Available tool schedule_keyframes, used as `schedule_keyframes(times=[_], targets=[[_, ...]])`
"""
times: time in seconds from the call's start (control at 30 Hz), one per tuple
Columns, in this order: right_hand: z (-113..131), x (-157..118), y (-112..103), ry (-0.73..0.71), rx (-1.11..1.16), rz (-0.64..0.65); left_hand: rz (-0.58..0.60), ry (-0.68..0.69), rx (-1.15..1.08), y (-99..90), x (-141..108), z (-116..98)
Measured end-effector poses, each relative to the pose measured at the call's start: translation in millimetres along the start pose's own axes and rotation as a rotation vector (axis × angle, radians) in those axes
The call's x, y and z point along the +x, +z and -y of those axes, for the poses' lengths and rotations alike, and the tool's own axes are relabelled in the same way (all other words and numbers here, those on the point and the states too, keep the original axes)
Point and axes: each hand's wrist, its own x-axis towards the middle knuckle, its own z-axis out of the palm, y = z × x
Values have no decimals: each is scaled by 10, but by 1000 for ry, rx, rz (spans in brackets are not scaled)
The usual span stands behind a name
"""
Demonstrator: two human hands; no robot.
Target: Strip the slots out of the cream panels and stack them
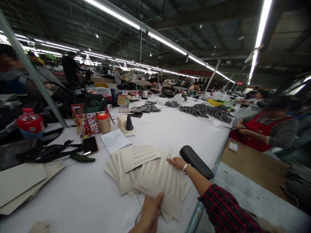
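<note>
A loose pile of cream sheets with raised ribs lies fanned out on the white table. At its near edge my left hand grips a ribbed sheet, thumb on top and the other fingers hidden beneath. My right hand rests at the upper right of the pile, fingers stretched out over a ribbed sheet and a bracelet on the wrist. Just beyond that wrist lies a long black padded piece.
Flat cream sheets lie at the left. Behind the pile are a notepad, a phone, a lidded cup and a black cone. A person in a red apron sits beyond the table's right edge.
</note>
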Motion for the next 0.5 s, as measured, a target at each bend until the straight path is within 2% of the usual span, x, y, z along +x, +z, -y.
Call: schedule_keyframes(times=[0.1, 0.27, 0.4, 0.5], targets=[[70, -372, 231, -8, 6, -19, -56, 83, 28, -200, -49, -194], [367, -1132, 621, -123, 211, -159, -29, 29, 116, -736, -411, -658], [638, -1583, 857, -108, 465, -111, 21, 75, 177, -1142, -783, -950], [830, -1816, 1016, -133, 677, -42, 5, 239, 227, -1466, -1001, -1071]])
